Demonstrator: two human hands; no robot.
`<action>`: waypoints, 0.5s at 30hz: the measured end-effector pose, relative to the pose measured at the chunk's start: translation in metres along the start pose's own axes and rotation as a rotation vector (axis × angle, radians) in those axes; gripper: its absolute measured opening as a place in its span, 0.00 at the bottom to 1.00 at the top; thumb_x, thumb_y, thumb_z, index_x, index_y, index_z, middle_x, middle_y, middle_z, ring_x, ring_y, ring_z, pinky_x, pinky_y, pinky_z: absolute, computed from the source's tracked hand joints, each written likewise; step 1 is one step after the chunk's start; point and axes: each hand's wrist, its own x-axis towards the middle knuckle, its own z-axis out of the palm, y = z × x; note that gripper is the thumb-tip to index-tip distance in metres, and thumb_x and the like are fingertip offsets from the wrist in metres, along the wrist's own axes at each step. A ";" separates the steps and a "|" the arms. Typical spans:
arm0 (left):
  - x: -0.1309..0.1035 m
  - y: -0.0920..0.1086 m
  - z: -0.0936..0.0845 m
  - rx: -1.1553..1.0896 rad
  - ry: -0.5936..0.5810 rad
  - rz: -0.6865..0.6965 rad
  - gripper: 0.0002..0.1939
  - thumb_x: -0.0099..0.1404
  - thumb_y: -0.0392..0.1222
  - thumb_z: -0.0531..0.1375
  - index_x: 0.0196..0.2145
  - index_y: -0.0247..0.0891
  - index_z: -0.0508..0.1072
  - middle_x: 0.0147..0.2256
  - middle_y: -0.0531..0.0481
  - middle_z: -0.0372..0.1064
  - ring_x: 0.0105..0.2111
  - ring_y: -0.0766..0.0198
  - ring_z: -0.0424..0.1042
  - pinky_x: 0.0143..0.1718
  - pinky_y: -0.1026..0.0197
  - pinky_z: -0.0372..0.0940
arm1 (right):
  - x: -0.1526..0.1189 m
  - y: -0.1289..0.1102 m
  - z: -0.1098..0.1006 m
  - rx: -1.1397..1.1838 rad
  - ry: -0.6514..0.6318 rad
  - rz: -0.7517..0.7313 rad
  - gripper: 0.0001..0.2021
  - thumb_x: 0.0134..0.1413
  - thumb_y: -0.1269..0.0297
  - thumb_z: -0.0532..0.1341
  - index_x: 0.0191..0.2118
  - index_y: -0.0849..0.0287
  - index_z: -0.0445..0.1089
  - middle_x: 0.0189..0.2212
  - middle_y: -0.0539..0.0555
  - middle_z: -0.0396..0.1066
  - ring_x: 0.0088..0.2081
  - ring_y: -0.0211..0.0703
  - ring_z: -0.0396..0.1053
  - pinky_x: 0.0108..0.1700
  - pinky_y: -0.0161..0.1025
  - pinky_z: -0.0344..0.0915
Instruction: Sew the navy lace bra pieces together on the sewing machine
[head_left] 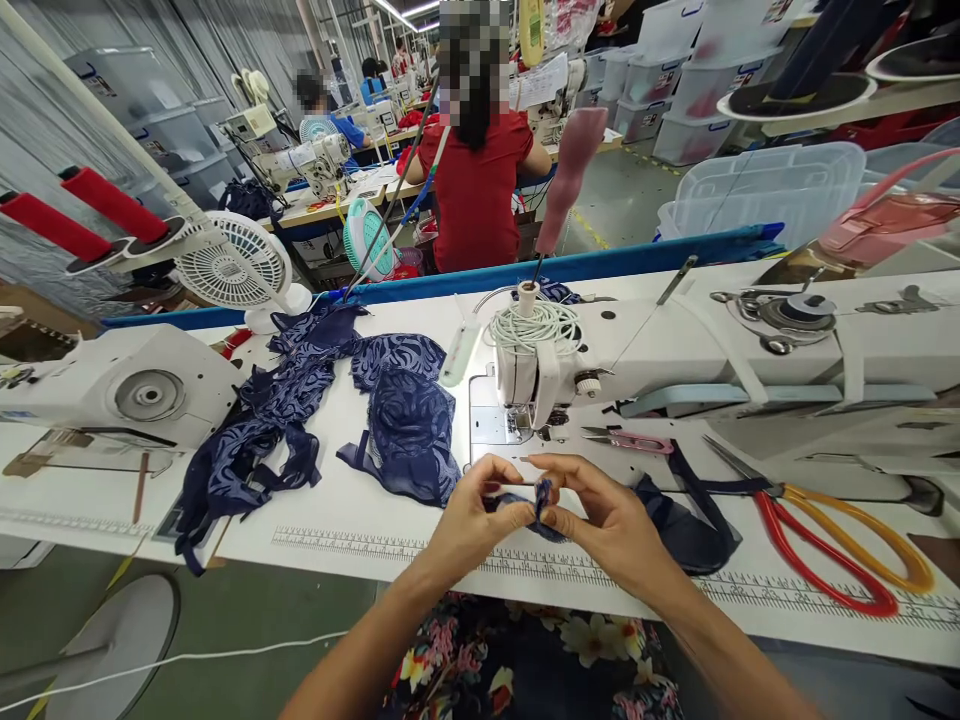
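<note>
Between my two hands is a small navy lace fabric piece (544, 508), just in front of the sewing machine's needle area (519, 415). My left hand (480, 512) pinches its left side with thumb and fingers. On its other side my right hand (600, 508) pinches the same piece, index finger stretched across the top. Left of the hands lies a navy patterned bra cup piece (412, 430). Dark navy fabric with a strap (686, 525) rests to the right of my right hand. Part of the held piece is hidden behind my fingers.
Large scissors with red and orange handles (832, 545) lie at the right; pink thread snips (630, 440) are beside the machine. A heap of navy lace garments (262, 420) lies left. A second machine (127, 385) and a white fan (234, 262) stand beyond. A person in red (476, 190) sits ahead.
</note>
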 end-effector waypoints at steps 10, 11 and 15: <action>-0.019 -0.009 0.023 0.096 0.340 0.026 0.08 0.65 0.44 0.60 0.32 0.38 0.69 0.32 0.52 0.66 0.36 0.63 0.63 0.42 0.61 0.58 | 0.003 -0.002 0.029 0.329 0.135 0.235 0.18 0.50 0.51 0.67 0.43 0.54 0.70 0.30 0.49 0.66 0.32 0.38 0.66 0.36 0.35 0.68; -0.018 -0.009 0.021 0.043 0.309 0.021 0.09 0.65 0.45 0.60 0.31 0.37 0.69 0.31 0.52 0.65 0.34 0.64 0.62 0.40 0.62 0.58 | 0.004 -0.001 0.028 0.351 0.111 0.247 0.17 0.50 0.50 0.67 0.42 0.54 0.70 0.31 0.50 0.67 0.34 0.39 0.66 0.37 0.36 0.68; -0.015 -0.011 0.011 -0.129 0.201 -0.004 0.11 0.65 0.45 0.61 0.31 0.36 0.68 0.29 0.53 0.62 0.31 0.67 0.59 0.37 0.64 0.57 | 0.006 0.002 0.015 0.249 0.022 0.199 0.16 0.53 0.50 0.65 0.44 0.53 0.73 0.40 0.53 0.72 0.42 0.43 0.68 0.47 0.39 0.66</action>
